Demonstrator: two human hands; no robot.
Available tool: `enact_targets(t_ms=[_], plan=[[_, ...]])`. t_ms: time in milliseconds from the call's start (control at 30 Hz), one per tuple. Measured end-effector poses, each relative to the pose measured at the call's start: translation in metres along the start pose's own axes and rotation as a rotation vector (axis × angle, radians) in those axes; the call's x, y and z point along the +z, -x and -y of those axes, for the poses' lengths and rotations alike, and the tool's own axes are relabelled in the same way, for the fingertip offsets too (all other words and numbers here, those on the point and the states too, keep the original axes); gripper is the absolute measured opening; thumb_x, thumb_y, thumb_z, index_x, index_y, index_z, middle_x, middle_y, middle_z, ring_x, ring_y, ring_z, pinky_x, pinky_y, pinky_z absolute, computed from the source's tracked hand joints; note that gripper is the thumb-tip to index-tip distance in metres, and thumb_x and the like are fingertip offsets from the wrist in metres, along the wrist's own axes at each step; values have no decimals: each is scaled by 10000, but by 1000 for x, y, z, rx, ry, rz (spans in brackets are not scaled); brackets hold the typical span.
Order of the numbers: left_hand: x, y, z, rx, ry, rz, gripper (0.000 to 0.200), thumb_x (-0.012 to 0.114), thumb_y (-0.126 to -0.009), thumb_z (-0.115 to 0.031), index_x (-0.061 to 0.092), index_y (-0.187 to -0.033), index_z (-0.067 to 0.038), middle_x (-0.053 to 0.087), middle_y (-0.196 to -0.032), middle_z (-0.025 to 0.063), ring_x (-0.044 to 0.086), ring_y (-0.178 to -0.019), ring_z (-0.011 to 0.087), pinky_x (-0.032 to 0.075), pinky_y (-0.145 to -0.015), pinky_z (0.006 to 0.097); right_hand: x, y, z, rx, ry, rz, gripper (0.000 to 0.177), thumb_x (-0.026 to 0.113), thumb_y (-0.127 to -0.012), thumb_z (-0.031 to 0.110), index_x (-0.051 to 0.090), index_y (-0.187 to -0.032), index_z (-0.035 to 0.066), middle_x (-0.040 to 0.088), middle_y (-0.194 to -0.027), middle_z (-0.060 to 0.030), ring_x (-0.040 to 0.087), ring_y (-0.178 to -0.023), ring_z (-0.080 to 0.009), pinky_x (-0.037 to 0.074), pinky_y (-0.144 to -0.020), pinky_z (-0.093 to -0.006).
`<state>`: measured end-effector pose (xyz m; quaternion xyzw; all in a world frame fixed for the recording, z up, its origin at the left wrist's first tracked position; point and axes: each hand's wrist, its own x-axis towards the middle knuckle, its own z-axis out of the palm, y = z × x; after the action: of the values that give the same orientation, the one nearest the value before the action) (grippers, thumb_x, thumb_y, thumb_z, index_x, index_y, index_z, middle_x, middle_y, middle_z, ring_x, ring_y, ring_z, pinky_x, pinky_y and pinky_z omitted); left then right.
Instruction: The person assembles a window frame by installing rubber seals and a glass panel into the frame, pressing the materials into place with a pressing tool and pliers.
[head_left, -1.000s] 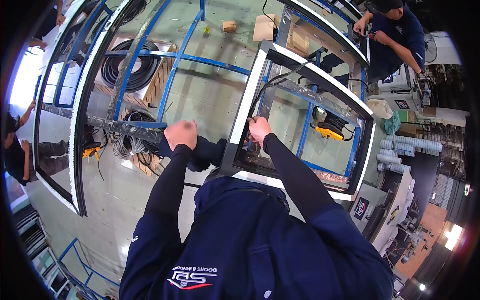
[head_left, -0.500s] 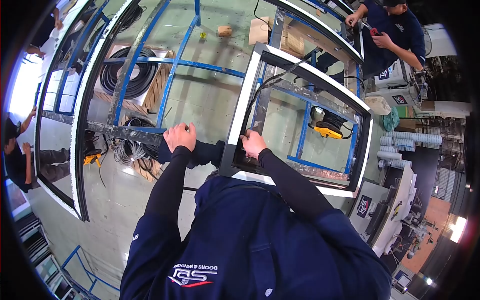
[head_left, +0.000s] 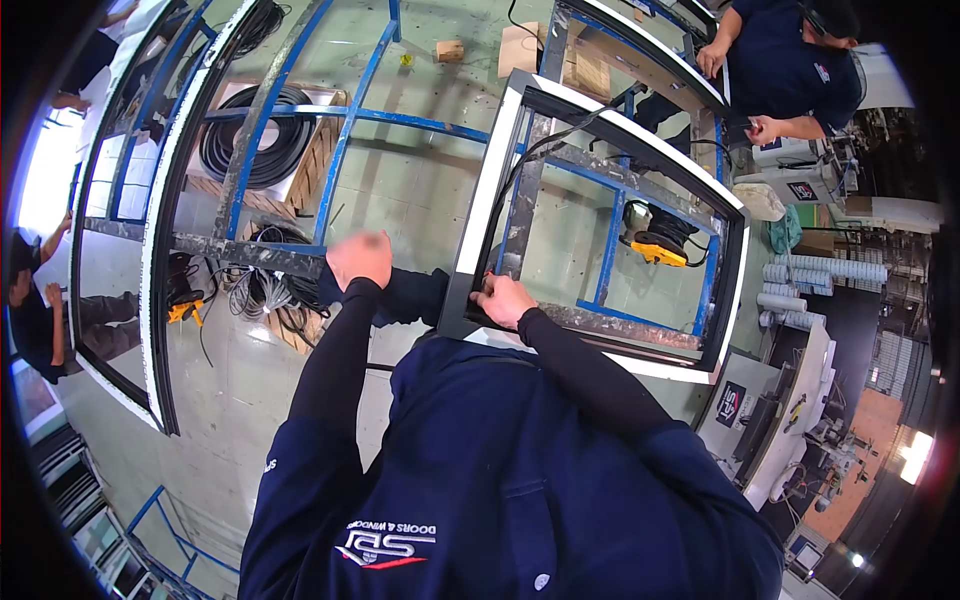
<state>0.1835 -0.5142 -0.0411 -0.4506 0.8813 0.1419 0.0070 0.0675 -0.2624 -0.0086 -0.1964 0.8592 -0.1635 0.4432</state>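
The window frame [head_left: 487, 170] lay around the right hand [head_left: 502, 299], whose grip was inside the opening at the near left corner, against the inner side of the left rail. From that grip the left rail ran forward, away from the body, while the frame's long axis stretched off to the right. A black strip [head_left: 545, 150] lay ahead of the grip: it hung over the far rail and curved back along the left rail towards the fingers. Those fingers were bent and bunched close together; whether they pinched the strip's near end could not be told.

The right hand was the nearer one to both frame and strip. The left hand [head_left: 360, 258] was well to the left of that grip, outside the frame, near the end of a grey bar [head_left: 250, 250]. It was blurred, so whether it grasped anything could not be told.
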Motion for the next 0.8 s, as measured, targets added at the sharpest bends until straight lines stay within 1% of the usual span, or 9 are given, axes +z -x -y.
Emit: enact_targets(t_ms=[167, 233, 267, 333, 367, 433, 633, 667, 800], plan=[[0, 0, 0, -3, 7, -14, 434, 541, -960, -442, 744, -848, -75, 744, -935, 87, 661, -998, 284, 397, -998, 430, -7, -6, -2, -49, 5, -3, 367, 737, -890, 360, 746, -1050, 30, 748, -948, -217, 727, -943, -374, 561, -847, -459], [1, 1, 2, -1, 9, -17, 431, 543, -959, -440, 739, -838, -75, 743, -929, 84, 659, -994, 282, 398, -996, 426, -12, -23, -10, 46, -328, 19, 353, 756, -868, 331, 749, -1047, 27, 752, -902, -189, 734, -858, -348, 568, -796, -435], [2, 2, 3, 2, 7, -21, 437, 541, -963, -444, 735, -831, -75, 744, -921, 84, 656, -986, 283, 403, -985, 426, -12, -41, -22, -75, -247, -120, 325, 735, -880, 313, 753, -1024, 22, 752, -845, -161, 732, -770, -320, 566, -740, -428], [0, 1, 1, 8, 6, -32, 449, 536, -970, -452, 726, -818, -75, 744, -905, 82, 651, -971, 286, 411, -963, 427, -35, -61, -17, -130, -274, -234, 308, 653, -933, 299, 761, -990, 16, 745, -783, -148, 727, -695, -289, 565, -707, -411], [1, 2, 1, 5, 15, -28, 440, 542, -965, -445, 726, -816, -75, 742, -908, 81, 651, -969, 285, 408, -971, 426, -51, -57, 0, -44, -344, -218, 316, 637, -949, 302, 764, -980, 14, 740, -761, -144, 715, -635, -281, 565, -683, -403], [1, 1, 0, -2, 32, -26, 420, 552, -955, -430, 727, -812, -75, 738, -912, 80, 652, -967, 284, 403, -986, 422, -61, -71, 5, -43, -280, -187, 330, 638, -958, 312, 755, -937, 5, 736, -746, -144, 694, -572, -268, 559, -645, -404], [0, 0, 1, 4, 21, -45, 423, 553, -951, -432, 724, -814, -70, 736, -908, 81, 652, -971, 285, 401, -992, 432, -43, -61, -1, -84, -57, -106, 368, 644, -963, 353, 727, -867, 7, 727, -747, -158, 726, -743, -342, 554, -747, -443], [0, 0, 0, 3, 23, -42, 423, 552, -952, -433, 726, -818, -71, 736, -908, 80, 652, -974, 285, 400, -994, 433, -39, -59, -3, -74, -41, -92, 375, 641, -967, 375, 738, -890, 21, 719, -754, -177, 724, -816, -372, 543, -792, -465], [1, 0, 1, 2, 23, -35, 425, 548, -956, -436, 731, -831, -74, 735, -905, 79, 653, -978, 285, 398, -999, 434, -34, -30, 6, -11, -22, 0, 381, 646, -963, 411, 759, -923, 50, 720, -782, -197, 725, -819, -365, 542, -790, -466]])
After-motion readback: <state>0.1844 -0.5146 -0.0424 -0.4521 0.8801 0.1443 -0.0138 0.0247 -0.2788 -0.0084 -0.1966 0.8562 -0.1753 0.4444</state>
